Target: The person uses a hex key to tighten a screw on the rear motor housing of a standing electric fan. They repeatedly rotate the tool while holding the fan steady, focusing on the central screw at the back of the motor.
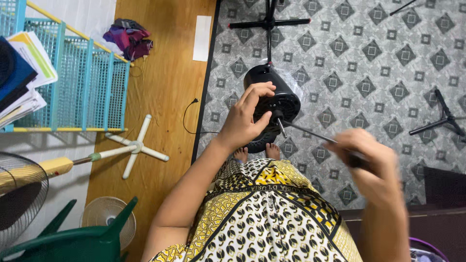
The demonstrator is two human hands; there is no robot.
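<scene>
Black fan motor [272, 97] upright on stand, above person's feet. Left hand [245, 119] fingers wrapped around motor housing. Right hand [366, 162], blurred, clenched on screwdriver [310, 133], tip beside motor shaft. Risk: tip slipping off toward gripping fingers.

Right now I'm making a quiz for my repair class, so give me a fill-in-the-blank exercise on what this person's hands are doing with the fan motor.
1. The left hand grips the black ____.
2. The right hand holds a long thin ____.
3. The tool's tip meets the motor near its metal ____.
4. Under the motor, the person's bare ____ show on the patterned floor.

Missing words: fan motor; screwdriver; shaft; feet
</scene>
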